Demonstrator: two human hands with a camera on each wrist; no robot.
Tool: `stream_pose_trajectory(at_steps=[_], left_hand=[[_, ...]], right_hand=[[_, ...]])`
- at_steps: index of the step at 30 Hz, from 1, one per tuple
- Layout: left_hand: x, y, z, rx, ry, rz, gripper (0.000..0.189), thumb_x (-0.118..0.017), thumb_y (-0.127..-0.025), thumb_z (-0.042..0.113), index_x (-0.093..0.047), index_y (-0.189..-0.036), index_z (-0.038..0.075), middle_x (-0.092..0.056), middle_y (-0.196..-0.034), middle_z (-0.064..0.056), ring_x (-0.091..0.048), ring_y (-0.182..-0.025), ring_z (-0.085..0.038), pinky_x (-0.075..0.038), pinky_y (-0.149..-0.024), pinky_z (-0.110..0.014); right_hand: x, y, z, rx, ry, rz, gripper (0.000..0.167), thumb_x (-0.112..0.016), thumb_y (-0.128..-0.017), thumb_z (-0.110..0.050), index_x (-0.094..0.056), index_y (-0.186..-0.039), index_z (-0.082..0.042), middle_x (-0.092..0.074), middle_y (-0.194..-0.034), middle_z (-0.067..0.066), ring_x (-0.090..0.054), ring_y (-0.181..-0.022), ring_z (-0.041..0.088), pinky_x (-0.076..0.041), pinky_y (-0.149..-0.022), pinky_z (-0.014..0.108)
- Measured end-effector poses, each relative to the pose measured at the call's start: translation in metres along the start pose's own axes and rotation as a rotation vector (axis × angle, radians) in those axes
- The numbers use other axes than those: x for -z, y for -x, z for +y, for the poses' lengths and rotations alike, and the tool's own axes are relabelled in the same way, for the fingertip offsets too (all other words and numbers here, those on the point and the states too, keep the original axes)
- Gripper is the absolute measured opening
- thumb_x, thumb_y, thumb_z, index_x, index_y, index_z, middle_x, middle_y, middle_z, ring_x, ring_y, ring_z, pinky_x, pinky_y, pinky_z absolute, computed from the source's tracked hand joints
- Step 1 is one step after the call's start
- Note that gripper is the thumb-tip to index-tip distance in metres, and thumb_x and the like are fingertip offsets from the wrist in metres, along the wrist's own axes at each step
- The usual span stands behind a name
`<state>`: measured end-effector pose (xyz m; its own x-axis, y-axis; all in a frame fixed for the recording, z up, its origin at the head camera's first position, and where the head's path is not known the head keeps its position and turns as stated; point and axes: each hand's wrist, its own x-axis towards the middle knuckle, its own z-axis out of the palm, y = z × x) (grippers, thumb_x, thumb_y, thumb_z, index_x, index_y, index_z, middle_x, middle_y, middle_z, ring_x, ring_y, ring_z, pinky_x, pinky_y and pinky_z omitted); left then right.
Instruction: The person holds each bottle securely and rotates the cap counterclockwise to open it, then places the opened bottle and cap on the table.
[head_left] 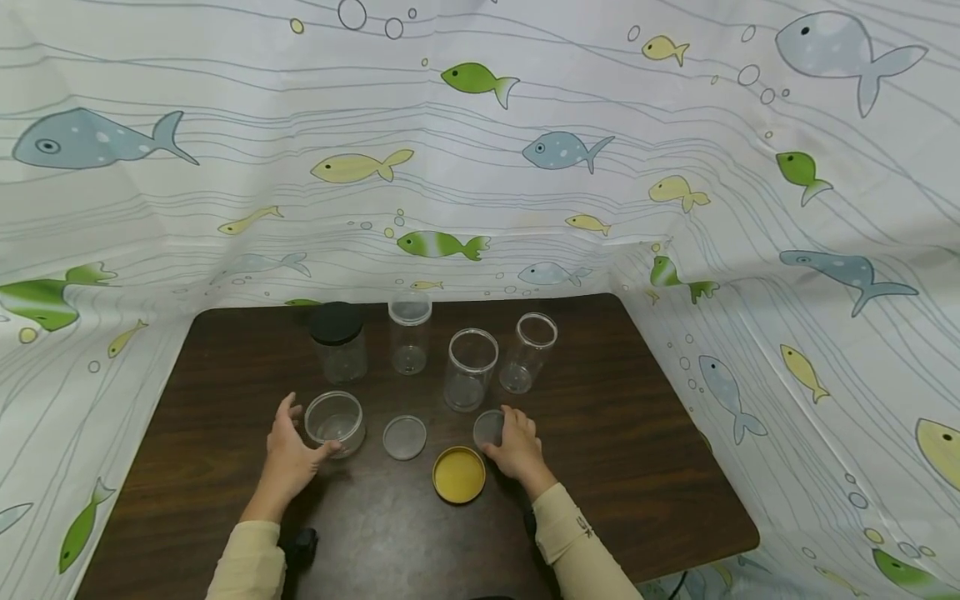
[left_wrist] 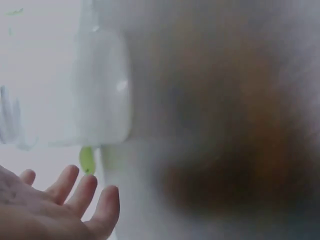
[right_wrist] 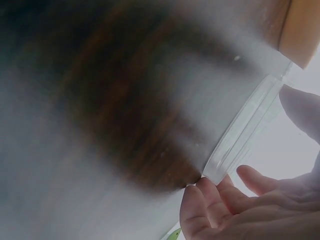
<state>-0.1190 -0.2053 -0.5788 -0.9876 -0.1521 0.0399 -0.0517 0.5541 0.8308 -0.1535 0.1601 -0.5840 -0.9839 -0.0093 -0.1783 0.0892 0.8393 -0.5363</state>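
Right hand (head_left: 519, 446): pinching a flat clear lid (head_left: 487, 428) by its rim, with thumb at the near edge and fingertips at the far right edge.

Clear lid: lying immediately left of the right hand and well apart from the left; being round, offering no long axis; apparently resting level on the table (head_left: 615, 467).

Left hand (head_left: 291, 454): curving about the left side of a low clear tub (head_left: 334, 423); spreading fingers clear of the wall, with thumb at the near side, perhaps touching; not showing plainly.

Low clear tub: standing upright, mouth up; sitting just right of the left hand, thus nearer to it.

Governing relation: running crosswise, from the pinched lid leftward to the tub, with a second clear lid (head_left: 405, 437) lying flat between.

Also: gold lid (head_left: 459, 475), lying just beside the pinched lid, towards the person and leftward; tall clear jar (head_left: 471, 371), standing upright just beyond.
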Motion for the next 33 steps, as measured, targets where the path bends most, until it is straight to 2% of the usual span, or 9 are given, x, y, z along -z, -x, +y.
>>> stream_pose_trajectory(at_steps=[2, 5, 8, 11, 16, 23, 27, 33], left_hand=[[0.007, -0.004, 0.002, -0.043, 0.038, 0.027, 0.111, -0.073, -0.089, 0.05, -0.006, -0.157, -0.005, -0.028, -0.15, -0.039, -0.029, -0.131, -0.057, -0.026, -0.102, -0.071], [0.016, -0.013, 0.002, -0.099, 0.089, 0.045, 0.104, -0.046, -0.096, 0.066, -0.007, -0.155, -0.009, -0.027, -0.149, -0.04, -0.027, -0.13, -0.059, -0.022, -0.102, -0.072], [0.025, -0.023, 0.001, -0.092, 0.142, 0.011, 0.092, -0.023, -0.102, 0.062, -0.004, -0.155, -0.01, -0.022, -0.15, -0.04, -0.019, -0.133, -0.062, -0.017, -0.103, -0.076], [0.033, -0.033, 0.0, -0.036, 0.19, -0.053, 0.079, -0.011, -0.106, 0.052, 0.002, -0.156, -0.008, -0.016, -0.153, -0.04, -0.012, -0.138, -0.063, -0.013, -0.106, -0.077], [0.038, -0.054, -0.003, 0.043, 0.22, -0.11, 0.077, -0.024, -0.109, 0.047, 0.008, -0.157, -0.004, -0.012, -0.157, -0.038, -0.017, -0.142, -0.055, -0.021, -0.109, -0.07], [0.037, -0.078, -0.004, 0.106, 0.195, -0.093, 0.09, -0.047, -0.105, 0.048, 0.007, -0.159, 0.002, -0.013, -0.162, -0.032, -0.018, -0.145, -0.053, -0.023, -0.111, -0.069], [0.036, -0.088, 0.0, 0.117, 0.17, -0.12, 0.097, -0.061, -0.101, 0.04, 0.007, -0.16, 0.002, -0.011, -0.162, -0.033, -0.017, -0.146, -0.054, -0.024, -0.11, -0.07], [0.034, -0.1, 0.008, 0.115, 0.112, -0.193, 0.108, -0.071, -0.096, 0.036, 0.008, -0.159, -0.001, -0.005, -0.161, -0.037, -0.013, -0.145, -0.058, -0.023, -0.109, -0.072]], right_hand=[[0.0, 0.0, 0.0, 0.003, 0.002, 0.004, 0.081, -0.081, -0.088, -0.026, -0.038, -0.151, -0.001, -0.04, -0.15, 0.023, -0.035, -0.136, 0.044, -0.036, -0.101, 0.066], [0.0, 0.0, 0.0, 0.005, 0.006, 0.01, 0.081, -0.082, -0.087, -0.026, -0.038, -0.151, 0.0, -0.041, -0.149, 0.023, -0.036, -0.135, 0.045, -0.036, -0.1, 0.066], [0.0, 0.0, 0.001, -0.005, 0.012, 0.003, 0.081, -0.081, -0.088, -0.026, -0.038, -0.152, -0.001, -0.04, -0.15, 0.022, -0.035, -0.136, 0.044, -0.036, -0.102, 0.065], [-0.001, -0.001, 0.002, -0.007, 0.013, -0.005, 0.081, -0.081, -0.089, -0.027, -0.037, -0.152, -0.002, -0.039, -0.151, 0.022, -0.034, -0.137, 0.044, -0.035, -0.102, 0.065], [-0.001, -0.001, 0.002, -0.011, 0.013, -0.012, 0.082, -0.081, -0.089, -0.028, -0.037, -0.153, -0.002, -0.039, -0.152, 0.022, -0.034, -0.138, 0.043, -0.035, -0.103, 0.065], [0.001, 0.0, 0.001, 0.006, 0.009, 0.001, 0.081, -0.081, -0.088, -0.028, -0.039, -0.151, -0.001, -0.041, -0.15, 0.022, -0.035, -0.137, 0.043, -0.036, -0.102, 0.065], [0.001, 0.0, 0.001, 0.01, 0.011, 0.004, 0.08, -0.081, -0.088, -0.028, -0.039, -0.15, -0.001, -0.041, -0.15, 0.022, -0.036, -0.137, 0.043, -0.037, -0.102, 0.065], [0.002, 0.0, 0.002, 0.015, 0.017, 0.009, 0.08, -0.081, -0.088, -0.029, -0.04, -0.15, -0.001, -0.042, -0.15, 0.021, -0.036, -0.136, 0.042, -0.037, -0.101, 0.064]])
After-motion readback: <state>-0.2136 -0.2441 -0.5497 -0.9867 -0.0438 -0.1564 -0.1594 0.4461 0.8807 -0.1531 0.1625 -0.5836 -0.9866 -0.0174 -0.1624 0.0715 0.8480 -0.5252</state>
